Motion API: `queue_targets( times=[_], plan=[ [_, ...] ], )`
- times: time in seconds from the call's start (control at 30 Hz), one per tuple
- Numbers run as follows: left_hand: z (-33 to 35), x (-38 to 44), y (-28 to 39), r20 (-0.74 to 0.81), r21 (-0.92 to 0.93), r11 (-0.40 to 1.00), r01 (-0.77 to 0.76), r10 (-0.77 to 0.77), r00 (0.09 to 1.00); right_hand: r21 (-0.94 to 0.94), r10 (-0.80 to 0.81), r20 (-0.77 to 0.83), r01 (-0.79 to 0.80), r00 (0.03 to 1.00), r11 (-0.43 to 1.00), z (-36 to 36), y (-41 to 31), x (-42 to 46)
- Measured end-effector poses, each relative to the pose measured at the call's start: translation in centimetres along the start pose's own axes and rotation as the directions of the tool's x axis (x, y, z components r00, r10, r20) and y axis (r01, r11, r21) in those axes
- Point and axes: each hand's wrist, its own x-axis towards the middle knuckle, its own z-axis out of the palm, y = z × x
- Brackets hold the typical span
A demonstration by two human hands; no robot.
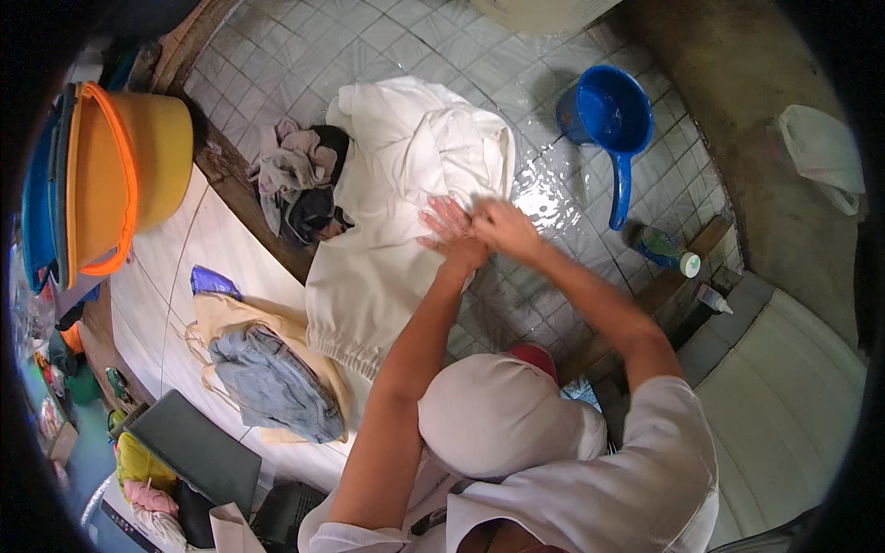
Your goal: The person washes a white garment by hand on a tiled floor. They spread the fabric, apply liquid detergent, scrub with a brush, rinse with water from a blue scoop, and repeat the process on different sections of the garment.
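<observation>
A large white garment (422,138) lies bunched on the wet tiled floor (511,69), and its elastic-gathered edge (346,349) reaches over the pale ledge. My left hand (449,231) is flat on the cloth with its fingers spread. Right beside it, at the back of the left hand near the wrist, is my right hand (508,228). That hand is curled and motion-blurred, so whether it grips anything cannot be made out. Left of the garment lies a heap of pinkish and dark cloths (297,173).
A blue dipper (605,117) and a clear bottle with a white cap (667,252) stand to the right. Stacked buckets (145,166) are at left, near folded blue jeans (276,380) and a purple packet (213,282) on the ledge (159,297).
</observation>
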Motion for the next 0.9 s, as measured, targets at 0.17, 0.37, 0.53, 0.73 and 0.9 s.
queue_targets(
  times=[0.17,0.37,0.53,0.73,0.9],
  plan=[
    [-0.9,-0.6,1.5,-0.045,-0.031,0.999,-0.019,0.018,0.999,-0.073,0.232,-0.176,-0.248,0.957,0.966,-0.7,1.3,11.5],
    [-0.2,-0.2,-0.5,0.008,0.012,0.999,0.052,-0.052,0.999,0.107,0.269,0.119,-0.281,0.956,0.954,-2.0,-1.7,2.1],
    [-0.8,-1.0,0.9,-0.062,-0.053,0.998,-0.033,0.030,0.998,-0.265,0.137,-0.096,-0.158,0.986,0.951,-0.9,1.9,9.5],
    [-1.2,-0.4,-0.1,-0.005,-0.032,0.999,-0.039,0.038,0.999,0.062,0.364,0.002,-0.363,0.931,0.930,-3.0,-0.8,4.0],
    [-0.9,-0.6,-0.1,-0.024,0.003,0.996,-0.084,0.084,0.996,-0.375,0.066,0.264,0.040,0.962,0.926,-1.1,1.8,3.6]
  ],
)
